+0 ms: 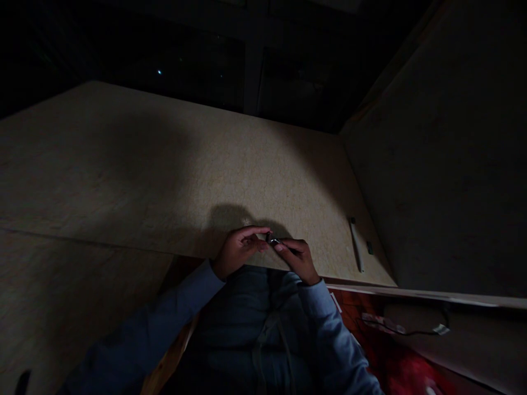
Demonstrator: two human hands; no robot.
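Dark small object (272,239) | left hand (237,253) pinching it | right hand (297,258) pinching too

Long sleeves on both arms, soft light blue-grey cloth, sweatshirt kind. Left sleeve (164,323) loose, broad, folds along forearm, cuff closing at wrist. Right sleeve (329,329) same cloth, same colour, cuff bunched at wrist. Left grip (239,253) bare; right grip (298,259) bare. Torso in darker blue-grey top (242,307), faint crossing lines over front, pattern or stitching hard to tell in dim light. Two pale drawstring cords (269,343) down middle of chest. Lower body lost in shadow
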